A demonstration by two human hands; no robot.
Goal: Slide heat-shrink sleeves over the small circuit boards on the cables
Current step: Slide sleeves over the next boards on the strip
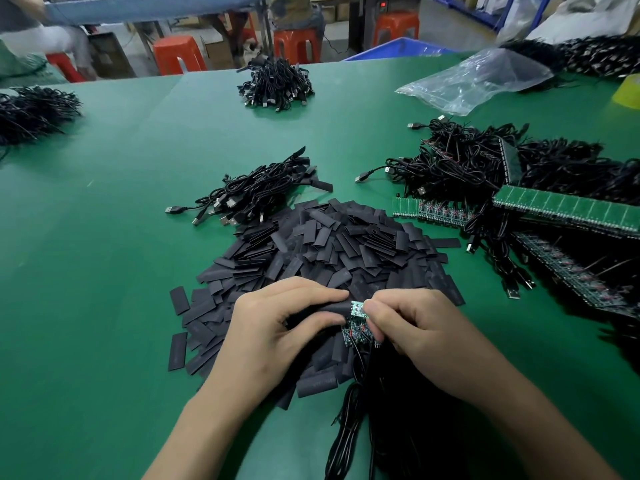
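**Sleeve mouth right at the board, both hands pinching**

Head view, the only one we've got. Both forearms come in from the bottom edge and meet low in the middle, over the near edge of the sleeve pile (329, 244).

Our left hand (277, 327) is knuckles-up, fingers curled, with thumb and forefinger pinching a black sleeve (329, 308) that points to the right. Our right hand (415, 334) mirrors it, fingers curled in, fingertips pinching a small green board (356, 307). So both grips are closed on something: left on the sleeve, right on the board.

The board sits in the gap between the two pinches, touching the sleeve's open end. We can't tell whether it's actually inside the sleeve. Just below it, more boards (356, 332) bunch under the right fingers, and their cables (349, 410) hang down toward us between the wrists.

Everything lies on a green mat (104, 237). Beyond the sleeve pile there's a bundle (256, 192) of USB cables with sleeves on their ends. To the right is a big cable tangle (467, 161) with green board strips (571, 209) lying on it, and a clear bag (485, 81) further back.
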